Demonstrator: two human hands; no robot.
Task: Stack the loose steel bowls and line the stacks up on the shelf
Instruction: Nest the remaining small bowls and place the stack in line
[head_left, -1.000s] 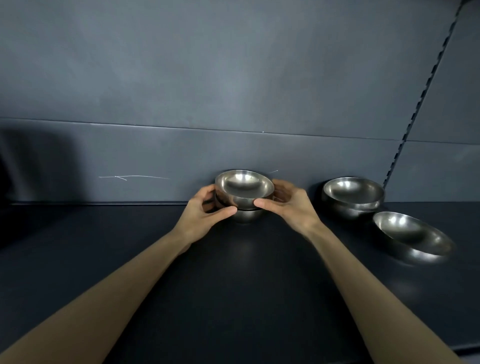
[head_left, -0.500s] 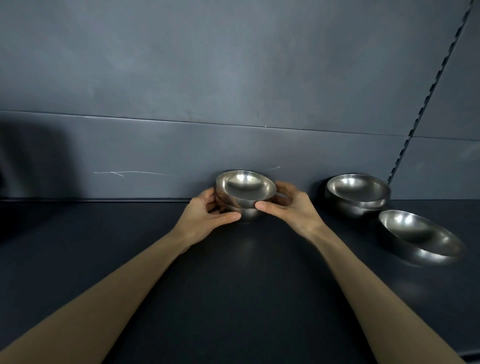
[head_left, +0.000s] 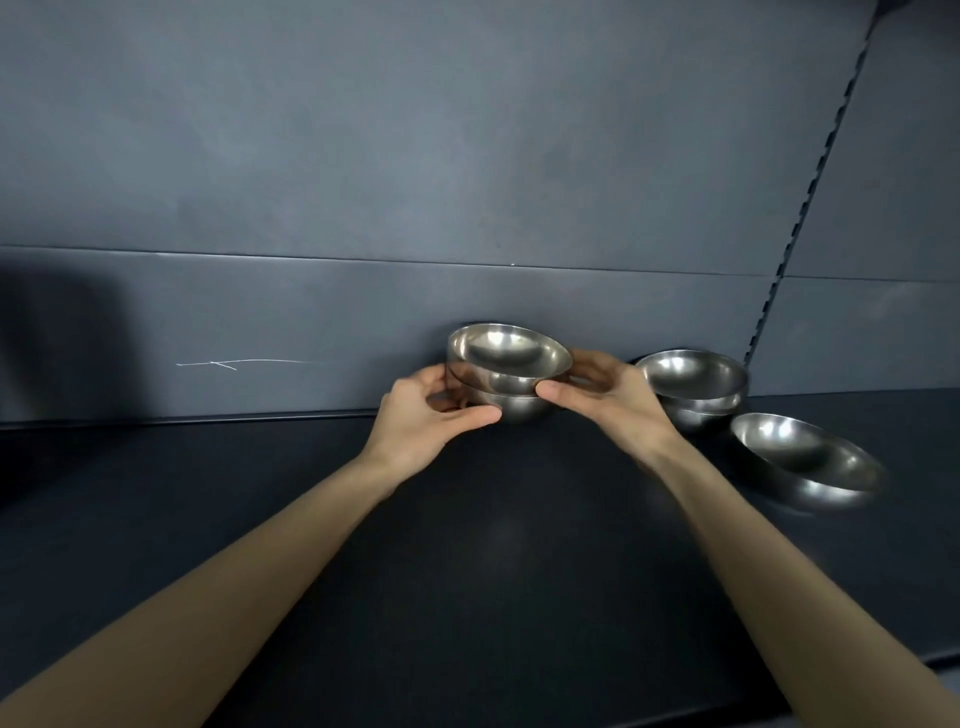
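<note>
- Gripping the lower bowl (head_left: 514, 411) from its left side, the left hand (head_left: 423, 418) lays its thumb across the bowl's near wall and curls its fingers round the far side.
- The right hand (head_left: 618, 408) pinches the top bowl (head_left: 511, 353) from the right, with the thumb tip on the near wall just under the rim and the fingers behind.
- The top bowl sits nested in the lower bowl but tilted, its rim dipping toward the right.
- Both bowls stand on the dark shelf (head_left: 467, 545), close against the grey back panel (head_left: 467, 156).
- A second stack of steel bowls (head_left: 693, 376) stands just beside the right hand, below the slotted upright (head_left: 815, 182).
- A loose bowl (head_left: 805, 457) lies tipped on the shelf, in front and to the right of that stack; I cannot tell whether they touch.
- A white scratch (head_left: 249, 362) marks the back panel well to the left.
</note>
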